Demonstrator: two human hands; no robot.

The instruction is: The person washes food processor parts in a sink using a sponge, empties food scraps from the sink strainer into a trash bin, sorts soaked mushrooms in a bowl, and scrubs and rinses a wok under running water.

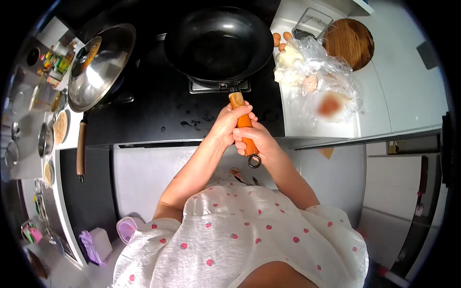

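Note:
A large black wok (pixel 218 45) sits over the burner at the top middle of the dark stovetop. Its orange-brown wooden handle (pixel 244 122) points toward me and ends in a metal ring. Both my hands are wrapped round this handle. My left hand (pixel 226 126) grips it from the left side, nearer the pan. Lower down on the right side, my right hand (pixel 259 139) has its fingers closed round the handle. Dark, shiny metal shows inside the wok, with no food visible in it.
A second pan (pixel 82 149) under a steel lid (pixel 98 67) stands at the left. Eggs (pixel 283 39), clear plastic bags (pixel 319 81) with food and a round wooden board (pixel 349 44) lie on the right counter. Bowls (pixel 45 139) and seasoning bottles (pixel 56 65) line the far left.

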